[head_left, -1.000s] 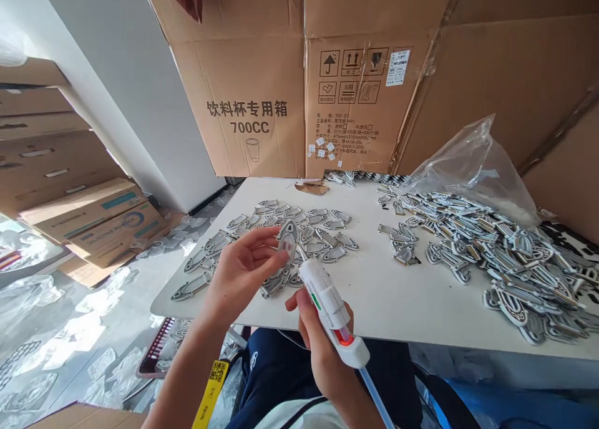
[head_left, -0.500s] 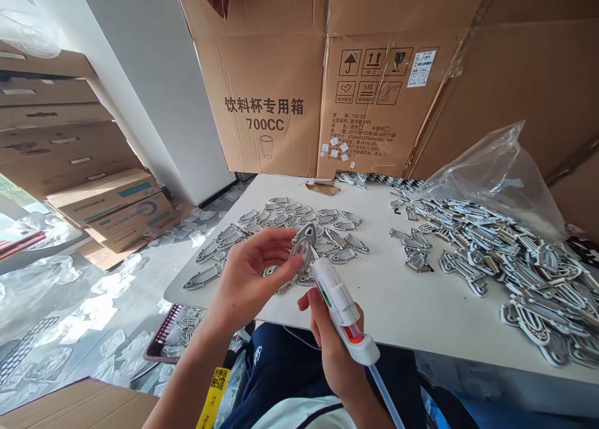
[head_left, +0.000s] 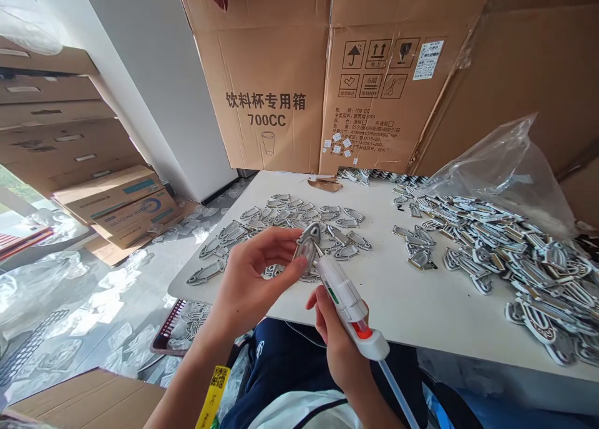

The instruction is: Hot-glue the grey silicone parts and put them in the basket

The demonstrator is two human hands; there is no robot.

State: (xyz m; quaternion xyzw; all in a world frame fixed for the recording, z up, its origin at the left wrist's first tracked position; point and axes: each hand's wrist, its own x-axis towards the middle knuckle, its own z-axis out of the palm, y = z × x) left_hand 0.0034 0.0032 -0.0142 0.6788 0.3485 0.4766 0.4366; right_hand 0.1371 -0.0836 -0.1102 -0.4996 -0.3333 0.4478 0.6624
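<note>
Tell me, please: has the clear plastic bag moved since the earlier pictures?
No. Judged against the cardboard wall behind it, the plastic bag keeps its place at the pile of parts; only the camera view shifted.

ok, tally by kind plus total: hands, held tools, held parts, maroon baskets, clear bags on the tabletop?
Left hand and right hand: 2
White glue gun, held: 1
Grey part, held: 1
Maroon basket: 1
Clear bag: 1
Total: 6

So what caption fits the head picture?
Left hand holds a gray piece, right hand aims a glue gun at it.
</note>
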